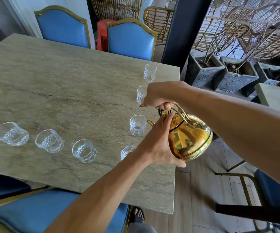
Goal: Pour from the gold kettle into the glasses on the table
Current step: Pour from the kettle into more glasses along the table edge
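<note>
The gold kettle (pixel 190 137) hangs tilted to the left above the table's right edge. My right hand (pixel 157 96) grips its wire handle from above. My left hand (pixel 159 143) presses against the kettle's body and lid, fingers spread over it. Its spout tip (pixel 150 122) points at a clear glass (pixel 137 125) close beside it. Another glass (pixel 126 151) stands partly behind my left wrist, and one (pixel 141 94) partly behind my right hand. A further glass (pixel 150 72) stands at the far right. Several glasses line the near side, among them one (pixel 84 150) and one (pixel 49 140).
The stone table (pixel 68 91) ends just right of the kettle. Blue chairs (pixel 130 39) stand at the far side and a blue seat (pixel 35 211) in front of me. A dark pillar (pixel 182 31), stone planters (pixel 235 78) and wicker chairs fill the right.
</note>
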Motion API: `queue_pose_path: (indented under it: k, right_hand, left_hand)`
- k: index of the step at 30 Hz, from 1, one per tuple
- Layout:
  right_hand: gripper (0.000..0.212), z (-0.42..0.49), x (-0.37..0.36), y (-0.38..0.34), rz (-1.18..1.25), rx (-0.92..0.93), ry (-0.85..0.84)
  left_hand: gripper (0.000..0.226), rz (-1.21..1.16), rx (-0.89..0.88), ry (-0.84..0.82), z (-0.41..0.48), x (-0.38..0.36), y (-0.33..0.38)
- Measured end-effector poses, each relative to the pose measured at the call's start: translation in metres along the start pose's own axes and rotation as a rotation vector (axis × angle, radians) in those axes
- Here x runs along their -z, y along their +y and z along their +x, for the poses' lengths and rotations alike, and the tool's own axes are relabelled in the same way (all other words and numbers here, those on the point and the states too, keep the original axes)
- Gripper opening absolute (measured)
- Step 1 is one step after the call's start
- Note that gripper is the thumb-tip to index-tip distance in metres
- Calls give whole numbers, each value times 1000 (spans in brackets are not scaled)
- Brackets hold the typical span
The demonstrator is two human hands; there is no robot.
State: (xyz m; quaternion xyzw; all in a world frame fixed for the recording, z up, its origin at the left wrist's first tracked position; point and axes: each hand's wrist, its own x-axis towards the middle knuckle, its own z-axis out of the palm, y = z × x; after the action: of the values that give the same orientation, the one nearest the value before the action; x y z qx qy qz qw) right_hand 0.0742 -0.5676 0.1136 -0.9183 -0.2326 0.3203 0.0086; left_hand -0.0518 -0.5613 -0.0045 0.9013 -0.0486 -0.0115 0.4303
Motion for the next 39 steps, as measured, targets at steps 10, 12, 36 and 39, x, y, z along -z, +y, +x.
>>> queue_pose_path:
  k: [10,12,36,39]
  right_hand:
    - [38,22,-15,0,-14,-23,18]
    - [35,26,-18,-1,4,-25,10]
    - [46,30,-44,32,192,34,87]
    - [43,22,-44,37,198,39,107]
  left_hand:
    - [156,32,39,-82,4,-1,-23]
    - [156,36,41,-84,5,-3,-27]
    - [165,255,6,-163,6,-14,-46]
    - [164,268,-5,-159,5,-17,-40]
